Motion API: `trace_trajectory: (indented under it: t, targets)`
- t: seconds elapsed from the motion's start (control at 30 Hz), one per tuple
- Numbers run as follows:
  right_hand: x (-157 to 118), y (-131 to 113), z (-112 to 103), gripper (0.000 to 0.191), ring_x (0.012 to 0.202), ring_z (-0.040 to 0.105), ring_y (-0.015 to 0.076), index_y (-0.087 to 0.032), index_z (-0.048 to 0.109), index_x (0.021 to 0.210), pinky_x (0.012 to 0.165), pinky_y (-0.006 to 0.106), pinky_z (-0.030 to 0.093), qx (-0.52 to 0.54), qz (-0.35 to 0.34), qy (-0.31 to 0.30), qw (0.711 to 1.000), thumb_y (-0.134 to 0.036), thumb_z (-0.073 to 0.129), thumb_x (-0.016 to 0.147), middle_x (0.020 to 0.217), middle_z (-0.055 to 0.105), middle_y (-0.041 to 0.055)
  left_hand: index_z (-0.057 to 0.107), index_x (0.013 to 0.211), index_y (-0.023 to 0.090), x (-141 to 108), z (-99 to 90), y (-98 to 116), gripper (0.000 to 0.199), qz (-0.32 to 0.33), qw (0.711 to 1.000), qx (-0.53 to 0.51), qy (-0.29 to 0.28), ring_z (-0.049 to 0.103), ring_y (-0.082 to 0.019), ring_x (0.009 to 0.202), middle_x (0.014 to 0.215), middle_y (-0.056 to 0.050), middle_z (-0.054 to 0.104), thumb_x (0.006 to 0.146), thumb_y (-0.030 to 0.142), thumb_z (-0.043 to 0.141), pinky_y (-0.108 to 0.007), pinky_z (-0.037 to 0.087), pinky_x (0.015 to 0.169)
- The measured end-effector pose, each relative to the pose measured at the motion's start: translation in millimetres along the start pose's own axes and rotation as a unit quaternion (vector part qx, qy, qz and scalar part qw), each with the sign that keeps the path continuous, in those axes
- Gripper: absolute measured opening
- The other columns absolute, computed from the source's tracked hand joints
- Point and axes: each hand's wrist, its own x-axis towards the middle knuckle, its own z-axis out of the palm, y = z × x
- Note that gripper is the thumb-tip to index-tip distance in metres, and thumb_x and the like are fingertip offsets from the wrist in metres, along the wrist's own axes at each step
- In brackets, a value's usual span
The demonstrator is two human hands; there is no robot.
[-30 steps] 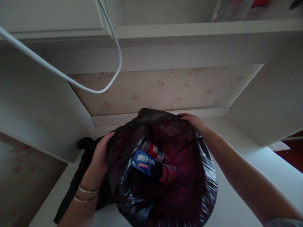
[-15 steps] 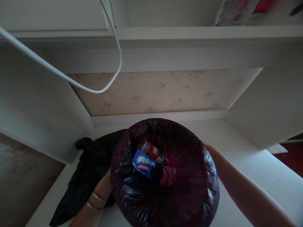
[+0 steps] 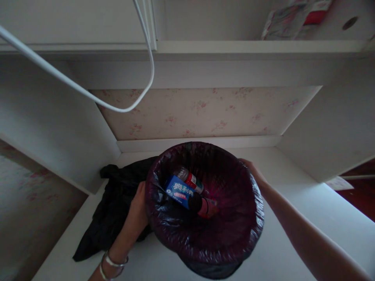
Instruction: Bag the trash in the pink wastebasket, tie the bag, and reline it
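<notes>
A round bin (image 3: 212, 269) lined with a dark purple plastic bag (image 3: 234, 234) is held up between my two hands, its mouth tilted toward me. My left hand (image 3: 140, 207) grips its left side, with the fingertips hidden behind it. On the far right side, my right hand (image 3: 251, 171) holds the bin near the rim, fingers partly hidden. Inside lie a blue biscuit box (image 3: 179, 191) with a dark cookie printed on it and a clear bottle (image 3: 191, 180) with a red label. Next to my left hand, a crumpled black plastic bag (image 3: 114, 199) lies on the white desktop.
The white desktop (image 3: 288, 218) sits between side panels, with floral wallpaper (image 3: 199, 111) behind. A white cable (image 3: 125, 110) hangs in a loop at upper left. Above, a shelf (image 3: 234, 47) carries a clear plastic package (image 3: 287, 21) with red parts.
The bin has moved away from me and looks smaller, its lower outside now showing. More of both my hands shows at its sides. The view has shifted slightly.
</notes>
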Motion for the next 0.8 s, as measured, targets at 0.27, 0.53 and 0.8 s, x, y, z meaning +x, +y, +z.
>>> trace_trajectory:
  t: [0.27, 0.53, 0.8]
  targets:
    - [-70, -93, -30, 0.012, 0.088, 0.068, 0.0185, -0.019, 0.071, 0.101, 0.077, 0.031, 0.054, -0.040, -0.337, -0.019, 0.940, -0.016, 0.061, 0.095, 0.095, 0.072, 0.0071, 0.068, 0.122, 0.014, -15, -43.0, 103, 0.033, 0.326, 0.942, 0.072, -0.026, 0.065, -0.027, 0.119, 0.121, -0.013, 0.071, 0.091, 0.008, 0.059, -0.044, 0.052, 0.103]
    - [-93, -79, -20, 0.020, 0.079, 0.064, 0.0195, -0.017, 0.064, 0.089, 0.090, 0.043, 0.051, -0.030, -0.461, -0.130, 0.878, -0.005, 0.048, 0.091, 0.077, 0.067, 0.0045, 0.051, 0.071, 0.021, -14, -3.5, 107, 0.027, 0.362, 0.931, 0.025, -0.023, 0.051, -0.016, 0.058, 0.058, 0.000, 0.058, 0.094, 0.011, 0.043, -0.041, 0.046, 0.071]
    - [-87, -14, -3, 0.040, 0.132, 0.060, 0.0270, -0.023, 0.074, 0.123, 0.115, 0.049, 0.041, 0.024, -0.284, 0.048, 0.957, -0.026, 0.039, 0.105, 0.133, 0.071, 0.0098, 0.061, 0.076, 0.022, -9, 14.2, 62, 0.036, 0.312, 0.946, -0.022, 0.084, 0.062, -0.021, 0.080, 0.078, -0.004, 0.064, 0.101, 0.021, 0.035, -0.050, 0.048, 0.095]
